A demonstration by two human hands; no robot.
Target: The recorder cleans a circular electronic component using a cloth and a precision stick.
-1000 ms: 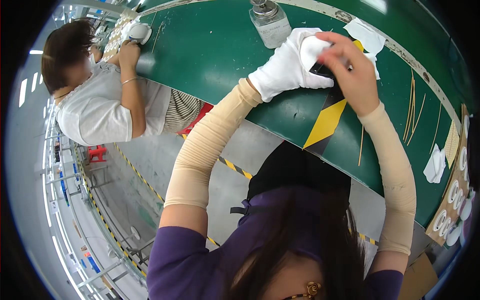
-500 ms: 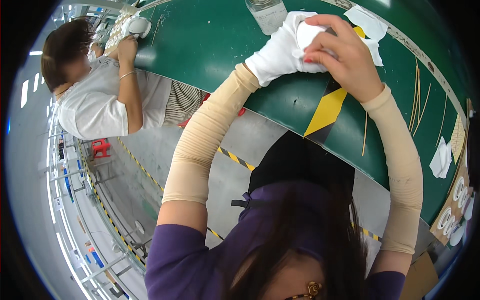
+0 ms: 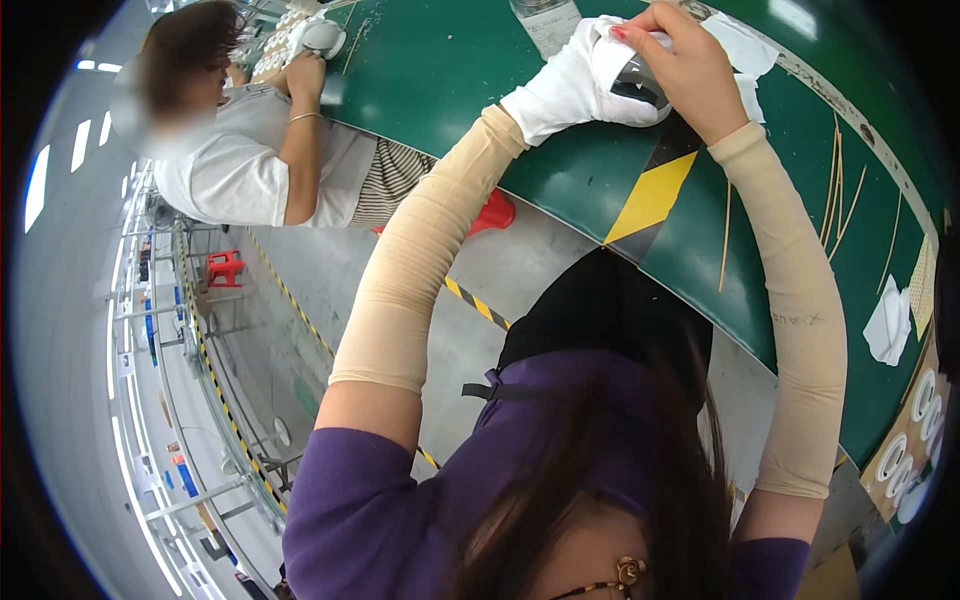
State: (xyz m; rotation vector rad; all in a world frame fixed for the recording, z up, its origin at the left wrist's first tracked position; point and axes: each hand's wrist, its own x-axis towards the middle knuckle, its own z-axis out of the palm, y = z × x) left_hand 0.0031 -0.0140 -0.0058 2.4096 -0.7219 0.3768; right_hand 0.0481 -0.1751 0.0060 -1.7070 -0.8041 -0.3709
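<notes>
The left hand grips one dark, round thing; the right hand bends over it, its hold unclear.

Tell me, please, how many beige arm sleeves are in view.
2: the left sleeve, ending at the gloved left hand, and the right sleeve, ending at the bare right hand. The co-worker's far arm is mostly hidden, so I cannot tell about that one.

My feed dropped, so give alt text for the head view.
A gloved left hand holds an object with a dark face over a green table, the bare right hand at its upper edge. Thin sticks lie at right, a jar stands beyond the left hand, and a co-worker sits at left.
</notes>
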